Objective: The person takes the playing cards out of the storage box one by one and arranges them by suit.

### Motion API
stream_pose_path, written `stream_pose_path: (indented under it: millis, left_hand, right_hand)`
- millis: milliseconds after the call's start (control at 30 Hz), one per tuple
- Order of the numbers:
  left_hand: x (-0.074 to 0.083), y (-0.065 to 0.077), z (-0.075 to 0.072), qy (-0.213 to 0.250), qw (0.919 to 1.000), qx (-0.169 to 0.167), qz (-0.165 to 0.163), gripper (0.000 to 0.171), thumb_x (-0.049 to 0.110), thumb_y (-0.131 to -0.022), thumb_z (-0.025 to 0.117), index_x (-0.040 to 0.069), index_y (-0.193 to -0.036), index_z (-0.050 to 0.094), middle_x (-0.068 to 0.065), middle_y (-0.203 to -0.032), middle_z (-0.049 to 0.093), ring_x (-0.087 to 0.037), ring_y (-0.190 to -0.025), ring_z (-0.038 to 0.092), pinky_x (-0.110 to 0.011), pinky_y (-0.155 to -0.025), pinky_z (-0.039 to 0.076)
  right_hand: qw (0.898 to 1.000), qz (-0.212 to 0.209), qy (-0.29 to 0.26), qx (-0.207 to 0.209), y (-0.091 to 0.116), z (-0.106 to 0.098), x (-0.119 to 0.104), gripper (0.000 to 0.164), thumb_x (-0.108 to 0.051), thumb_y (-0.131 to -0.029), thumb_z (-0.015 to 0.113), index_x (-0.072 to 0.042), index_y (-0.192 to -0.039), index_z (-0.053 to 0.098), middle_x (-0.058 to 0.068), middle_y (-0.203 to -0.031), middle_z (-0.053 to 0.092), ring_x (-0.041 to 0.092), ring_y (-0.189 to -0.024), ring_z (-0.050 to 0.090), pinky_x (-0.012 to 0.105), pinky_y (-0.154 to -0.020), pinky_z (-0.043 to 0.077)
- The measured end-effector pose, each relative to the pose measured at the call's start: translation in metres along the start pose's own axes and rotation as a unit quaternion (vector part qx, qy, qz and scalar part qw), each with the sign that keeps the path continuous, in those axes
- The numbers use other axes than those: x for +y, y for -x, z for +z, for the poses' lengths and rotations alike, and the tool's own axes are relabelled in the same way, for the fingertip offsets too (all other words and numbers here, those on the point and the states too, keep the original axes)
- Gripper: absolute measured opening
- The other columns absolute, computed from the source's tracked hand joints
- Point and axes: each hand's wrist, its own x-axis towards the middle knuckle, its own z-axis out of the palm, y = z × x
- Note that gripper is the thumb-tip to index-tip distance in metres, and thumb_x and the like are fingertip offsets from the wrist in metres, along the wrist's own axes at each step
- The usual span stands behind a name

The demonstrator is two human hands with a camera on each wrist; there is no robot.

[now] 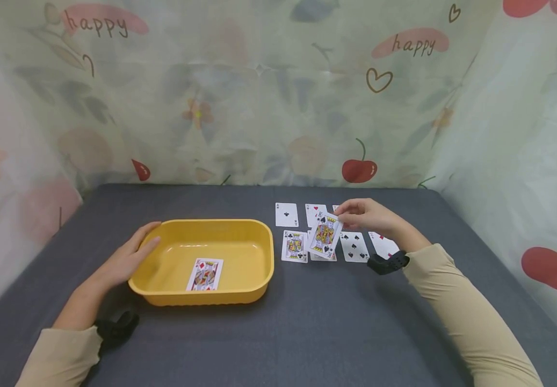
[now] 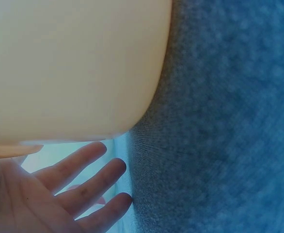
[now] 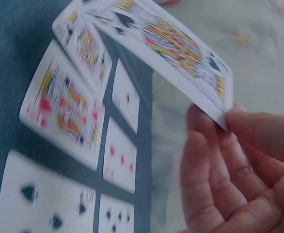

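My right hand pinches a king of spades playing card by one corner between thumb and fingers, raised and tilted over the laid-out cards. In the right wrist view, a face card of hearts lies on the table below it. At the left end of the near row lies a king of clubs. My left hand rests at the left end of a yellow tray, thumb over the rim and fingers extended along the outside. Inside the tray is a face card of diamonds.
Beyond the near row lie an ace of clubs and a hearts card. A spade card and a red-suited card continue the near row, the latter partly behind my right wrist. Printed cloth walls the dark table.
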Motion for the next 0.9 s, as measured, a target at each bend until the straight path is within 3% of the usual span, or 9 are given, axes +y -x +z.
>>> stream_pose_path:
  millis: [200, 400, 700, 900]
  left_hand:
    - [0.0, 0.0, 0.0, 0.002, 1.0, -0.002, 0.0, 0.069, 0.049, -0.099, 0.032, 0.008, -0.149, 0.01, -0.028, -0.151, 0.015, -0.049, -0.134, 0.022, -0.067, -0.106, 0.019]
    - [0.001, 0.0, 0.0, -0.001, 1.0, -0.002, 0.0, 0.069, 0.049, -0.099, 0.031, 0.007, -0.149, 0.01, -0.028, -0.151, 0.015, -0.049, -0.135, 0.021, -0.067, -0.105, 0.02]
    - [0.002, 0.0, 0.0, -0.008, 1.0, -0.003, 0.0, 0.069, 0.05, -0.099, 0.03, 0.007, -0.15, 0.01, -0.029, -0.151, 0.015, -0.05, -0.135, 0.022, -0.066, -0.105, 0.021]
    - [0.001, 0.0, 0.0, -0.01, 1.0, -0.001, 0.001, 0.068, 0.049, -0.099, 0.03, 0.007, -0.149, 0.011, -0.029, -0.151, 0.016, -0.049, -0.135, 0.022, -0.066, -0.105, 0.022]
  right_hand:
    - [0.998, 0.029, 0.028, -0.049, 0.011, -0.015, 0.018, 0.033, -0.024, -0.092, 0.058, 0.0, -0.115, 0.056, 0.004, -0.092, 0.062, 0.017, -0.086, 0.06, 0.034, -0.084, 0.051]
    - [0.994, 0.052, 0.023, -0.089, 0.017, -0.024, 0.032, 0.03, -0.019, -0.091, 0.06, 0.003, -0.111, 0.056, -0.002, -0.09, 0.061, 0.011, -0.081, 0.058, 0.031, -0.08, 0.05]
    - [0.986, 0.063, 0.015, -0.156, 0.024, -0.024, 0.048, 0.024, -0.012, -0.09, 0.059, 0.006, -0.105, 0.057, -0.004, -0.079, 0.058, 0.005, -0.069, 0.053, 0.022, -0.067, 0.047]
    - [0.982, 0.084, 0.033, -0.164, 0.027, -0.02, 0.055, 0.023, -0.014, -0.089, 0.061, 0.004, -0.104, 0.06, -0.004, -0.077, 0.058, 0.005, -0.067, 0.049, 0.02, -0.062, 0.042]
